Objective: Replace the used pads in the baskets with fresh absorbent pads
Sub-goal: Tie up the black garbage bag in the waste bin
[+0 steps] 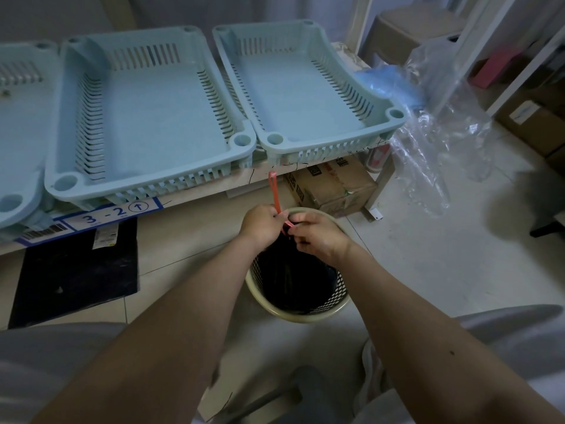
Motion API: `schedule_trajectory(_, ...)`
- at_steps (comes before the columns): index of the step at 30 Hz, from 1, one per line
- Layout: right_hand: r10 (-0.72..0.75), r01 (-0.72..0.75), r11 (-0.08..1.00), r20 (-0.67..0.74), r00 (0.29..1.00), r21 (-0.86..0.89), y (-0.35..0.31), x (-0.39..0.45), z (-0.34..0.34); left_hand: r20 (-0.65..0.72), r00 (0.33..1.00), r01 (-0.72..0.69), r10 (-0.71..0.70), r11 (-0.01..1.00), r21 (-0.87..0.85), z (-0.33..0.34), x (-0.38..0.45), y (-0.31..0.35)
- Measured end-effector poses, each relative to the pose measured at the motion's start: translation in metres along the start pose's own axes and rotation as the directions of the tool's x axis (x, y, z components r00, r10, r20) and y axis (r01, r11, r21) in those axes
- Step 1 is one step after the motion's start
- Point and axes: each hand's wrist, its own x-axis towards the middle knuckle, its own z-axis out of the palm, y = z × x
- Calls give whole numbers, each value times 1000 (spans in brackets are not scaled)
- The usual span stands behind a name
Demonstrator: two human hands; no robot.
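Note:
Three pale blue slotted baskets stand in a row on a low shelf: one cut off at the left (18, 123), a middle one (146, 117) and a right one (305, 87). A light blue pad lines each. Below them, on the floor, a cream mesh waste bin (330, 304) holds a black bag (293, 280). My left hand (260, 223) and my right hand (318, 234) are together over the bin's far rim, both pinching the bag's red drawstring (275, 191), whose loop sticks up above my left hand. The bag's gathered neck is under my fingers.
A clear plastic wrapper (434, 117) with blue sheets (388, 84) hangs off the shelf's right end. Cardboard boxes (333, 185) sit under the shelf. A dark flat bag (76, 276) lies on the floor at left. White shelving legs and more boxes stand at the right.

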Motion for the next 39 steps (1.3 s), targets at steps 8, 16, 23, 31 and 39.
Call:
schedule_trajectory(8, -411, 181, 148, 106, 906, -972, 7, 4, 13, 56, 982, 188, -181, 965, -184, -7, 0, 5)
schedule_trajectory(16, -438, 273, 397, 81, 896, -876, 17, 7, 15, 46, 974, 226, -221, 965, -137, -10, 0, 0)
schedule_trajectory(23, -14, 13, 1000, 74, 997, 8, 12, 1, -5, -74, 934, 358, -351, 914, 192, -20, -8, -14)
schedule_trajectory(31, 48, -60, 994, 136, 990, 87, 8, 2, -14, 108, 979, -179, 171, 981, 73, -8, -1, -13)
schedule_trajectory(39, 44, -49, 998, 128, 991, 40, 10, 1, -22, 260, 960, -141, 103, 982, 129, 1, 1, -17)
